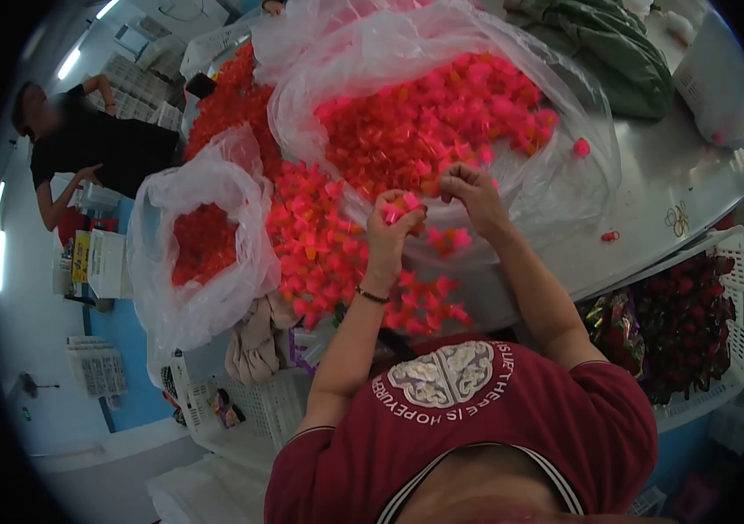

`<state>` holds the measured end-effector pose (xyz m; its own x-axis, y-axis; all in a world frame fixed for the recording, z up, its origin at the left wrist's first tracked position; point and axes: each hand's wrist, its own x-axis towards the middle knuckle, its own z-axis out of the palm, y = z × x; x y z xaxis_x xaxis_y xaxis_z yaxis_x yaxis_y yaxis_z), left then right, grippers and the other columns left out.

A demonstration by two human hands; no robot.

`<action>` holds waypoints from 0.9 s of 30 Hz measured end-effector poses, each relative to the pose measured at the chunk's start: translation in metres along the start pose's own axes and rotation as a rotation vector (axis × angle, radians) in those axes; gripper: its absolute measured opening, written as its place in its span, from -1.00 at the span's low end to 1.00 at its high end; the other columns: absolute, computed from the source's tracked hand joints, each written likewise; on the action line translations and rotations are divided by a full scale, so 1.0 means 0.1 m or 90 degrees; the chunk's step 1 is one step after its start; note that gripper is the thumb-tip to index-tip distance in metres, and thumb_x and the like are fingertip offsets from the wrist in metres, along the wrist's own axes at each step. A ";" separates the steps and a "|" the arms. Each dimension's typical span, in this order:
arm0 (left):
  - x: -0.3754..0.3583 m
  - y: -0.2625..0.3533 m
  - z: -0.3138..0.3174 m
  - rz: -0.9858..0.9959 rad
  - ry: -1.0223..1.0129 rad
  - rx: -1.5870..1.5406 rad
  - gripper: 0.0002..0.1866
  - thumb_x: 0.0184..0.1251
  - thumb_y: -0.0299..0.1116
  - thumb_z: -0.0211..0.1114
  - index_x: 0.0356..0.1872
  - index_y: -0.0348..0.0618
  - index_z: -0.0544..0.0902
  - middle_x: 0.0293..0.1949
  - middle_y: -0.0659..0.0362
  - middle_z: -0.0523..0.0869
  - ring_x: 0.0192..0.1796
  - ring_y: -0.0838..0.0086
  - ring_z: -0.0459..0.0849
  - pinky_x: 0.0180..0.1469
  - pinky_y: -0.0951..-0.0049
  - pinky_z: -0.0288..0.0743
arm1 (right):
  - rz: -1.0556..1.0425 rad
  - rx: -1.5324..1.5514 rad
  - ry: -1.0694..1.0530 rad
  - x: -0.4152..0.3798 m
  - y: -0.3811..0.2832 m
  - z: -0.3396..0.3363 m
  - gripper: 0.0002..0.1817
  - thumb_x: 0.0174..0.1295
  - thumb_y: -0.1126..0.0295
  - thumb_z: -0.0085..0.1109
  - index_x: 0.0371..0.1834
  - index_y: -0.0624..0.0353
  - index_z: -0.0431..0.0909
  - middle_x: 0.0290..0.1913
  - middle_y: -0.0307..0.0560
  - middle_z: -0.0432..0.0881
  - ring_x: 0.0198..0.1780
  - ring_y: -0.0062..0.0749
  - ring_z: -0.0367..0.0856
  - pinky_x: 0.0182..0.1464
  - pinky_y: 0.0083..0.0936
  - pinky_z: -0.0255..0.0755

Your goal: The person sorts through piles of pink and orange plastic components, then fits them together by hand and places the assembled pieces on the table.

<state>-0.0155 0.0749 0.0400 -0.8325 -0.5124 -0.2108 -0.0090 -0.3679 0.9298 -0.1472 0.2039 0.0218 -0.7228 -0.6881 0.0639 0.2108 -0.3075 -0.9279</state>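
Note:
My left hand, with a dark bracelet at the wrist, is closed round a bright pink star-shaped piece. Just to its right, my right hand has its fingers pinched together; what they hold, if anything, is too small to make out. Both hands are over the near edge of a big clear plastic bag spread open on the table. Inside it lies a heap of small red and pink pieces. Pink and orange star-shaped pieces are piled beside my left forearm, and several lie loose below my hands.
A second clear bag with red pieces stands at left. On the metal table lie rubber bands and a dark green cloth. A white crate of dark red items is at right. Another person stands at left.

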 end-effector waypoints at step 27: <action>-0.11 0.06 -0.12 -0.166 -0.316 -0.235 -0.67 0.33 -0.34 0.21 0.06 -0.19 0.43 -0.23 0.09 0.63 -0.21 0.39 0.61 -0.27 0.42 0.51 | 0.017 0.029 -0.079 -0.04 -0.03 0.07 -0.82 0.36 0.31 0.16 -0.28 0.19 0.60 -0.40 -0.29 0.59 -0.33 -0.63 0.47 -0.16 -0.61 0.39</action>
<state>0.0005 0.0691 0.0446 -0.9856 0.0135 -0.1688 -0.1271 -0.7180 0.6844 -0.1403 0.2024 0.0265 -0.6307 -0.7712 0.0871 0.2598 -0.3155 -0.9126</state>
